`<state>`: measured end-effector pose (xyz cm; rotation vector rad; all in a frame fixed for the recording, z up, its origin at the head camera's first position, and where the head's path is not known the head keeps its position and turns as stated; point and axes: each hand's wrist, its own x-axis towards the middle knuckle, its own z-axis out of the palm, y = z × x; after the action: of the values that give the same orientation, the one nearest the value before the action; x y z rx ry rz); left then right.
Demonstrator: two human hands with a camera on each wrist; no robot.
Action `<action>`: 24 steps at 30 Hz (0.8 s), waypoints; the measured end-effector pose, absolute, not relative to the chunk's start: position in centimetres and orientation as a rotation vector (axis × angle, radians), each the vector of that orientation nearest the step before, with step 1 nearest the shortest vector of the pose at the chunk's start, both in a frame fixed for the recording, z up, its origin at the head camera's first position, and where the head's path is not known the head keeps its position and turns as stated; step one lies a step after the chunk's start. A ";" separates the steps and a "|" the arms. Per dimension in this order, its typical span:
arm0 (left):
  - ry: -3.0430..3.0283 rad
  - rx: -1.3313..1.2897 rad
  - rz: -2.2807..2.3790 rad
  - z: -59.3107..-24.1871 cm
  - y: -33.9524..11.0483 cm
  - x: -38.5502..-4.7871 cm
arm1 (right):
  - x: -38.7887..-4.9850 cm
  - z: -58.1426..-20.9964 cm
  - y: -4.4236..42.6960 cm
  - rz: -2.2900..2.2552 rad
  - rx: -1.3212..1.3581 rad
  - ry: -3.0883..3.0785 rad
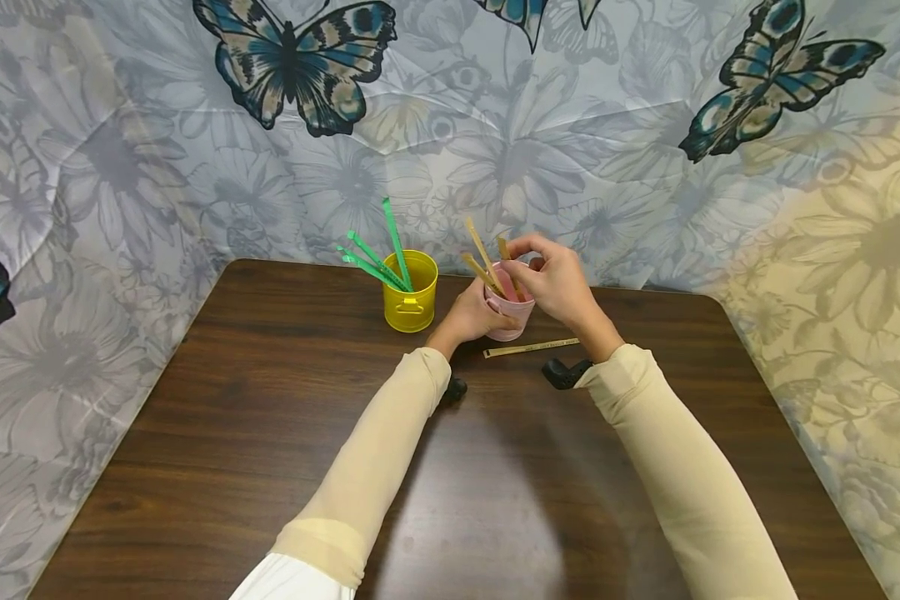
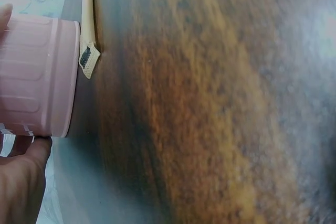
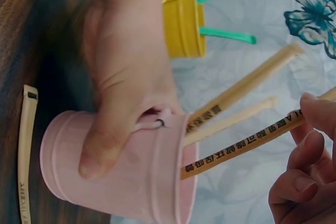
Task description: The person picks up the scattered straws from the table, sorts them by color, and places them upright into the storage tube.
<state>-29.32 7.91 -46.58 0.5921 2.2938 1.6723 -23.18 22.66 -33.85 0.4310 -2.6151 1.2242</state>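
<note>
My left hand [image 1: 471,315] grips a small pink bucket [image 1: 512,313] around its side. In the right wrist view, the thumb lies along the wall of the bucket [image 3: 105,198]. Between the fingertips of my right hand [image 1: 558,279] is a brown paper-wrapped straw [image 3: 241,148] with printed characters, its lower end inside the bucket's mouth. Two more wrapped straws [image 3: 247,90] lean out of the same bucket. Another wrapped straw [image 1: 528,347] lies on the table close to the bucket's base, also visible as a straw [image 2: 88,24] in the left wrist view.
To the left stands a yellow bucket [image 1: 410,310] holding several green wrapped straws [image 1: 396,242]. Everything rests on a dark wooden table [image 1: 255,400]. A butterfly-patterned cloth [image 1: 450,150] hangs behind its back edge. Black wrist gear [image 1: 565,374] shows below the right hand.
</note>
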 end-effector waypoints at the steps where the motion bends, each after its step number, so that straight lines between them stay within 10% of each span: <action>1: 2.300 0.580 1.663 -46.5 7.9 -29.3 | -23.2 -34.0 22.6 1.218 0.434 -2.621; 24: 2.237 0.727 1.722 -46.3 7.9 -29.2 | -23.2 -36.3 22.7 1.031 0.557 -2.768</action>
<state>-29.25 7.88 -46.32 0.7270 2.2369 1.7220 -23.25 22.71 -36.32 0.5567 -2.7676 1.0312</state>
